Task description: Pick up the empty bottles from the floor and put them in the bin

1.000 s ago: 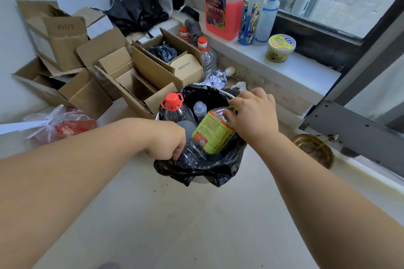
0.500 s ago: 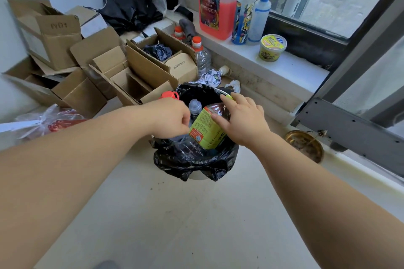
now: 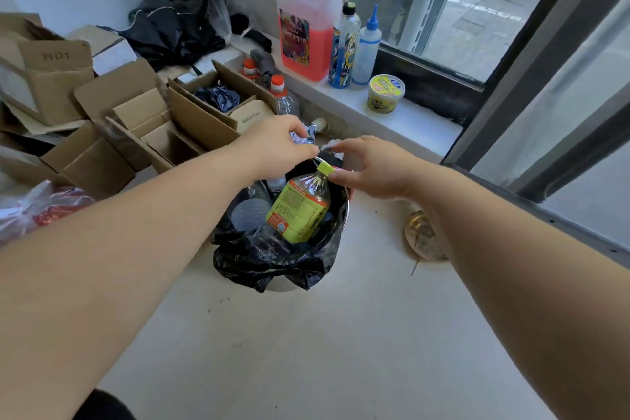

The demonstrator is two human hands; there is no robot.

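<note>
In the head view, both hands are hanging over the far rim of the bin (image 3: 345, 215), which is lined with a black bag (image 3: 272, 259). The left hand (image 3: 272, 147) is half curled, its fingertips pinched together near a crumpled clear bottle (image 3: 308, 133) lying just beyond it; I cannot tell if it is really gripping it. The right hand (image 3: 371, 167) is loosely open and holding nothing, its thumb touching the cap of the green-labelled bottle (image 3: 300, 206), which is sitting tilted on top of other clear bottles inside the bin.

I judge that the step is going from dropping to fetching. The next move is asking for a firm grasp on the crumpled bottle, then a short lift back over the rim.

Cardboard boxes (image 3: 136, 133) are crowding the space left of the left hand, and the window ledge (image 3: 402, 119) is closing the space beyond the right hand. A red-capped bottle (image 3: 281, 95) is standing just beyond the left hand. The bin is nearly full, so free room is remaining mostly above it and on the floor (image 3: 306, 351) toward the person.
</note>
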